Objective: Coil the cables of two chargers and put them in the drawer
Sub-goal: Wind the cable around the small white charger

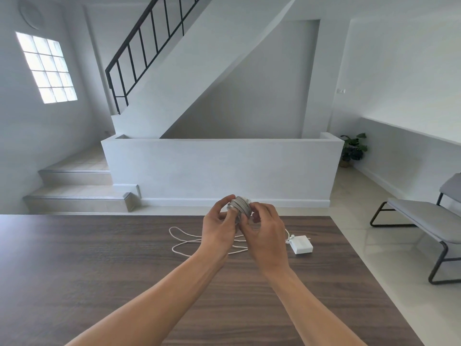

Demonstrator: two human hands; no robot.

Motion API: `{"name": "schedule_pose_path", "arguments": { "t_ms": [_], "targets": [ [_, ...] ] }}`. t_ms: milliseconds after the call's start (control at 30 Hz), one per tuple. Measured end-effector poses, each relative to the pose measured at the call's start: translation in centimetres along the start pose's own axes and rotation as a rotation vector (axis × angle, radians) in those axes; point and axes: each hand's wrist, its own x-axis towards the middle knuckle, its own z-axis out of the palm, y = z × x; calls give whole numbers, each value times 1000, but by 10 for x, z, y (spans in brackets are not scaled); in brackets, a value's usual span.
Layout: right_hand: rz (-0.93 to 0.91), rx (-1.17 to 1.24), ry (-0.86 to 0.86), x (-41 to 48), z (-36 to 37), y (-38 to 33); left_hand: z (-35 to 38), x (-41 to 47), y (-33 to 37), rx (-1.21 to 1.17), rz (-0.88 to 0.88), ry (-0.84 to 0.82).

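Dark wood table (99,270) fills lower frame. Your left hand (219,232) and right hand (265,236) both grip coiled cable (240,205) at centre. Second charger (302,244) lies right, white cable (184,242) loose. Risk: slackened pinch, coil springs open.

text: none you can read | charger (302,244): blank white face | wall switch (341,90): too small for you

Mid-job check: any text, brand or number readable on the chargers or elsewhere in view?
No text can be read.
White charger: faces look blank; any print too blurred.
Coiled cable, gripped by the left hand and right hand: no marking seen.
Wall switch: too small to read.
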Motion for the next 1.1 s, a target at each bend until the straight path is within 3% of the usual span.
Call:
{"name": "schedule_pose_path", "arguments": {
  "t_ms": [533,1100],
  "targets": [
    [248,110,-126,24,-23,-5,6,3,-2,57,50,-42],
    [187,150,-120,17,-21,-15,-4,-3,0,-16,52,-87]
  ]
}}
